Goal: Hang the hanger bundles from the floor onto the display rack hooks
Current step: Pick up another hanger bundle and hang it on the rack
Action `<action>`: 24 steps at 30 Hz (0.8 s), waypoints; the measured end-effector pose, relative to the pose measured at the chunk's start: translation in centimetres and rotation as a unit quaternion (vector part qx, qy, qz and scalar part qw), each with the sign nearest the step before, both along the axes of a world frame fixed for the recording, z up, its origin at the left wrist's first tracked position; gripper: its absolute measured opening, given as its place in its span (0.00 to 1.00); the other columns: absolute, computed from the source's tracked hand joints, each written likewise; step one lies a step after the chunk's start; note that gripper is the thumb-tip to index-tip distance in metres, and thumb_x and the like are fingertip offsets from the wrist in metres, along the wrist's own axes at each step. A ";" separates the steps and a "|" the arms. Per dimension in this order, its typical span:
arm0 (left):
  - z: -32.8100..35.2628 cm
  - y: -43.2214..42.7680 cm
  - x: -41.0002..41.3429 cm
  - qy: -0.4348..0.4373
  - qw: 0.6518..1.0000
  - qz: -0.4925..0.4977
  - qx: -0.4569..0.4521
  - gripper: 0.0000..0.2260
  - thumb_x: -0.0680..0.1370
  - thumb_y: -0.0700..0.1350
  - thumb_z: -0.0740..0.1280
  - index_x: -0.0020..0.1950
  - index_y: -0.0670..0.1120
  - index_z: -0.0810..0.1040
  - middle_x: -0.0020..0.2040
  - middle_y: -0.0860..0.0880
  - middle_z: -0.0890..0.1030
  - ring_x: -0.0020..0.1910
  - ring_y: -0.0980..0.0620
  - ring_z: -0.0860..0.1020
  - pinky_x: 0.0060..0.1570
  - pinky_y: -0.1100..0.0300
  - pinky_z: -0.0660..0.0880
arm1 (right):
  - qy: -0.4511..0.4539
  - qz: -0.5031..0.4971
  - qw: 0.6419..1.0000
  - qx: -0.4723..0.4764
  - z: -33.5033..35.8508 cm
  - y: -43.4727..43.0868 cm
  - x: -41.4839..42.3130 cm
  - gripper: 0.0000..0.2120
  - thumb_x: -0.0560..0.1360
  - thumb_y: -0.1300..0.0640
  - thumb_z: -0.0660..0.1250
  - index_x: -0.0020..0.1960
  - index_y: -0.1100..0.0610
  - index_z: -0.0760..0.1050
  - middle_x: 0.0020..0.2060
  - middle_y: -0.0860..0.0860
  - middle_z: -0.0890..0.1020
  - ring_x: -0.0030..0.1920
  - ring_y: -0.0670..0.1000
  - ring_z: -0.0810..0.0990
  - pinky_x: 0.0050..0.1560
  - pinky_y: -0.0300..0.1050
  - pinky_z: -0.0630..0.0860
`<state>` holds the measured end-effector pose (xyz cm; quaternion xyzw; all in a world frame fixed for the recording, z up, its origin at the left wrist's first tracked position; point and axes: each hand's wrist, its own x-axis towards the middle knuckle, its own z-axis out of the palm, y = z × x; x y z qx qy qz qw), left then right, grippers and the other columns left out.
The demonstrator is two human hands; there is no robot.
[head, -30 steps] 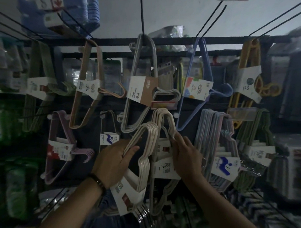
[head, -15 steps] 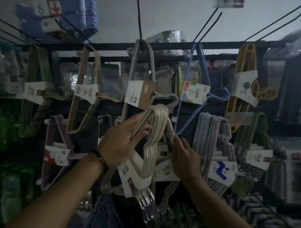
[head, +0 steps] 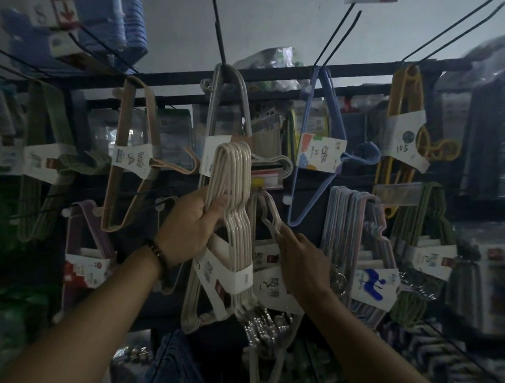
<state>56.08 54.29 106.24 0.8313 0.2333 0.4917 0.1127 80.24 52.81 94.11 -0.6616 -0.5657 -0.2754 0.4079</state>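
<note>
A bundle of cream hangers (head: 236,208) with a white paper band is held up in front of the rack's middle row. My left hand (head: 191,226) grips the bundle just below its top bend. Behind it hangs a second cream bundle (head: 269,212) with a white label. My right hand (head: 299,261) pinches that hanging bundle's wire near its notch. The hook under the hanging bundle is hidden behind the held one.
The black display rack (head: 278,74) is crowded. A grey bundle (head: 228,104), a blue one (head: 325,108) and a yellow one (head: 406,110) hang on top. A pastel bundle (head: 355,238) and a purple one (head: 83,237) flank my hands. Long black hooks (head: 337,36) jut out overhead.
My left hand has lifted the cream bundle upward and rightward, so its top now stands above the hanging bundle. My right hand has stayed on the hanging bundle.
</note>
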 end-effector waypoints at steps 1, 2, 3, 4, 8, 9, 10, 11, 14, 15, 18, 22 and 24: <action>-0.2 -0.5 0.0 -0.018 1.000 -0.003 -0.009 0.10 0.87 0.47 0.60 0.52 0.54 0.80 0.42 0.59 0.85 0.42 0.60 0.82 0.39 0.69 0.76 | -0.004 0.002 1.000 -0.014 0.3 0.6 -0.1 0.17 0.86 0.48 0.55 0.75 0.44 0.64 0.42 0.50 0.80 0.32 0.55 0.81 0.32 0.53 0.82; -0.6 -1.0 0.1 -0.032 0.999 0.002 -0.011 0.10 0.86 0.46 0.60 0.51 0.56 0.79 0.40 0.64 0.84 0.40 0.64 0.82 0.39 0.73 0.74 | -0.005 0.006 1.000 -0.029 0.6 1.4 -0.2 0.16 0.86 0.50 0.56 0.74 0.45 0.64 0.42 0.50 0.81 0.33 0.55 0.82 0.32 0.53 0.83; -1.0 -1.4 0.1 -0.042 0.999 0.011 -0.014 0.10 0.86 0.46 0.60 0.51 0.57 0.78 0.39 0.66 0.83 0.39 0.65 0.82 0.38 0.75 0.73 | -0.001 0.007 0.999 -0.049 0.8 2.1 -0.3 0.15 0.86 0.51 0.56 0.73 0.46 0.64 0.42 0.50 0.81 0.33 0.54 0.82 0.32 0.53 0.83; -1.6 -1.6 0.0 -0.050 0.998 0.021 -0.021 0.09 0.86 0.46 0.60 0.52 0.57 0.78 0.39 0.65 0.83 0.38 0.65 0.82 0.38 0.74 0.73 | 0.007 0.002 0.997 -0.072 1.1 3.0 -0.4 0.14 0.86 0.51 0.57 0.71 0.46 0.65 0.41 0.50 0.81 0.33 0.54 0.82 0.32 0.54 0.83; -4.2 -1.2 -0.6 -0.055 0.991 0.086 -0.084 0.17 0.86 0.55 0.59 0.40 0.53 0.77 0.31 0.52 0.83 0.29 0.57 0.81 0.36 0.58 0.75 | 0.074 -0.024 0.984 -0.163 2.9 5.3 -0.6 0.07 0.86 0.51 0.58 0.58 0.51 0.73 0.41 0.51 0.81 0.37 0.53 0.83 0.39 0.54 0.85; -5.0 -1.2 -0.9 -0.047 0.991 0.100 -0.081 0.19 0.86 0.55 0.58 0.37 0.53 0.76 0.30 0.54 0.82 0.28 0.57 0.80 0.36 0.57 0.73 | 0.083 -0.030 0.980 -0.176 3.3 5.7 -0.6 0.08 0.86 0.51 0.59 0.56 0.53 0.75 0.43 0.52 0.82 0.39 0.53 0.83 0.41 0.54 0.84; -5.7 -1.2 -1.1 -0.041 0.991 0.105 -0.073 0.19 0.86 0.55 0.58 0.36 0.53 0.76 0.31 0.56 0.82 0.27 0.57 0.80 0.35 0.56 0.74 | 0.086 -0.036 0.977 -0.189 3.5 6.1 -0.6 0.10 0.86 0.51 0.60 0.55 0.53 0.77 0.44 0.52 0.83 0.42 0.54 0.83 0.43 0.55 0.85; -6.4 -1.2 -1.3 -0.042 0.992 0.100 -0.069 0.19 0.86 0.54 0.58 0.37 0.53 0.76 0.32 0.56 0.83 0.28 0.57 0.81 0.34 0.55 0.76 | 0.087 -0.039 0.973 -0.208 3.8 6.3 -0.6 0.11 0.86 0.51 0.60 0.54 0.54 0.79 0.45 0.53 0.83 0.43 0.55 0.84 0.44 0.55 0.85; -8.3 -0.8 -1.8 -0.068 0.990 0.088 -0.084 0.18 0.86 0.54 0.59 0.41 0.50 0.79 0.34 0.52 0.84 0.27 0.52 0.82 0.34 0.50 0.81 | 0.101 -0.018 0.965 -0.243 4.8 5.8 -1.1 0.14 0.84 0.46 0.60 0.53 0.53 0.79 0.44 0.53 0.83 0.43 0.55 0.84 0.46 0.57 0.85; -8.7 -0.6 -1.8 -0.073 0.988 0.091 -0.099 0.17 0.86 0.54 0.59 0.43 0.50 0.80 0.35 0.51 0.84 0.27 0.51 0.82 0.34 0.49 0.82 | 0.115 -0.008 0.962 -0.247 5.2 4.9 -1.4 0.14 0.84 0.46 0.60 0.52 0.54 0.79 0.44 0.53 0.83 0.43 0.56 0.84 0.47 0.57 0.85; -9.9 0.0 -1.7 -0.073 0.983 0.096 -0.140 0.16 0.86 0.54 0.60 0.45 0.49 0.81 0.36 0.51 0.85 0.29 0.51 0.83 0.36 0.45 0.83 | 0.159 0.078 0.940 -0.292 6.2 1.5 -2.4 0.13 0.84 0.52 0.61 0.53 0.57 0.82 0.45 0.56 0.85 0.44 0.59 0.86 0.47 0.52 0.84; -11.8 0.9 -1.0 -0.055 0.975 0.107 -0.185 0.19 0.86 0.56 0.60 0.40 0.49 0.79 0.32 0.48 0.83 0.29 0.46 0.82 0.37 0.43 0.82 | 0.382 0.359 0.738 -0.426 6.6 -4.4 -3.4 0.15 0.85 0.51 0.63 0.67 0.58 0.78 0.55 0.64 0.86 0.56 0.67 0.86 0.52 0.56 0.83; -12.6 1.0 -0.3 -0.066 0.965 0.081 -0.240 0.15 0.85 0.56 0.61 0.45 0.48 0.78 0.34 0.45 0.84 0.28 0.39 0.82 0.34 0.39 0.82 | 0.373 0.389 0.725 -0.429 6.1 -5.9 -3.9 0.16 0.83 0.47 0.67 0.67 0.55 0.79 0.56 0.63 0.85 0.56 0.65 0.86 0.57 0.58 0.84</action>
